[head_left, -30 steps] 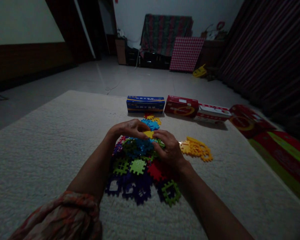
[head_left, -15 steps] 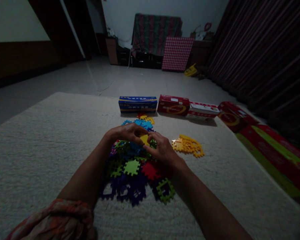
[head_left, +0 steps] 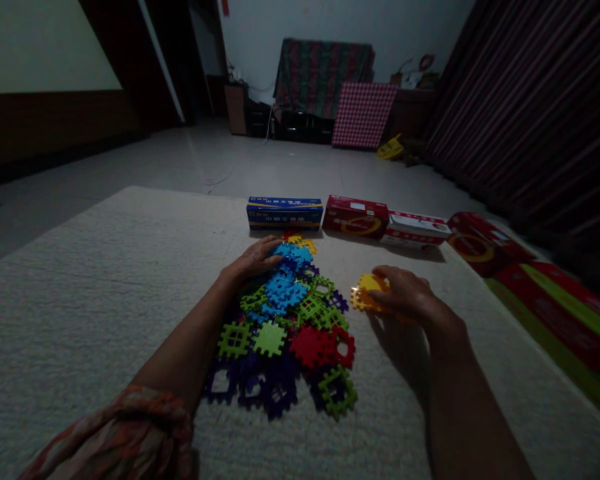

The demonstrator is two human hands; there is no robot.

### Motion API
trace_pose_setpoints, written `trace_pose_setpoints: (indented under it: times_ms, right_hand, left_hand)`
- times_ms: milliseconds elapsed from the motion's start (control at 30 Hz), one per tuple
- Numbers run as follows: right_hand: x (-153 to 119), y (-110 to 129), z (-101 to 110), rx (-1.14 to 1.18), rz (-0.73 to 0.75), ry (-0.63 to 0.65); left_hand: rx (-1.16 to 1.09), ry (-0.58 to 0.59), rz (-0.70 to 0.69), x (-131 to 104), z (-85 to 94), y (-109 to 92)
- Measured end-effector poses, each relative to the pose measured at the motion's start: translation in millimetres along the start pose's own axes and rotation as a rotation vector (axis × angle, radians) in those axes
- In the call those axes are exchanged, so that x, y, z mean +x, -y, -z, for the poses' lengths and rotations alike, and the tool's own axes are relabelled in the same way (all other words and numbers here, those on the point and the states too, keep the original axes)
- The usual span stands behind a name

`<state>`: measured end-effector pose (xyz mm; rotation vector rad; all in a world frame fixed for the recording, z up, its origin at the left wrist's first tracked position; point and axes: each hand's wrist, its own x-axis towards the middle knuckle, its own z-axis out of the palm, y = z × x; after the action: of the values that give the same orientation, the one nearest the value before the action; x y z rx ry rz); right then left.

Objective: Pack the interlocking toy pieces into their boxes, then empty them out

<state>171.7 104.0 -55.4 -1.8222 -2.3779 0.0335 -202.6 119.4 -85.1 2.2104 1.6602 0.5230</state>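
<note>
My right hand (head_left: 405, 291) pinches a solid yellow interlocking building tile (head_left: 373, 283) between thumb and fingers, over the small group of orange-yellow tiles (head_left: 359, 299). My left hand (head_left: 257, 259) rests with fingers apart at the left edge of the pile, by the light blue tiles (head_left: 282, 292); nothing shows in its grasp. Nearer me lie a bright green tile (head_left: 270, 339), a red tile (head_left: 310, 347), a green frame-shaped tile (head_left: 351, 398) and several dark purple tiles (head_left: 280, 383).
Along the far side of the pale mat (head_left: 130, 267) stand a blue box (head_left: 285, 215), a red box (head_left: 356, 217) and a white-and-red box (head_left: 416, 229). More boxes, including a red-and-green one (head_left: 560, 320), line the right edge. Dark curtains (head_left: 525, 120) hang beyond.
The hands have parted. My right hand has carried the yellow tile from above the pile rightward to the yellow group. My left hand has let go and moved slightly left.
</note>
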Motion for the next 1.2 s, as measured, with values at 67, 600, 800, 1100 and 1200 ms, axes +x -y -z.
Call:
trace_pose_setpoints:
  times_ms: [67, 600, 800, 1100, 1200]
  right_hand:
    - [-0.1, -4.0, 2.8, 0.019, -0.029, 0.046]
    - [91.4, 115.5, -44.2, 0.292, 0.137, 0.015]
    - [140.7, 149.3, -52.7, 0.273, -0.079, 0.135]
    - [154.9, 178.2, -44.8, 0.224, -0.214, 0.212]
    - [154.2, 181.7, -42.8, 0.211, -0.196, 0.188]
  left_hand:
    - [0.048, 0.05, 0.046, 0.5, -5.4, 1.2]
    - [-0.033, 0.171, -0.097, -1.9, 5.8, 17.1]
    - [-0.031, 0.18, -0.072, -3.2, 7.7, 11.7]
    - [-0.015, 0.167, -0.083, -3.6, 9.7, 9.7]
    - [-0.009, 0.169, -0.077, -3.0, 9.3, 9.5]
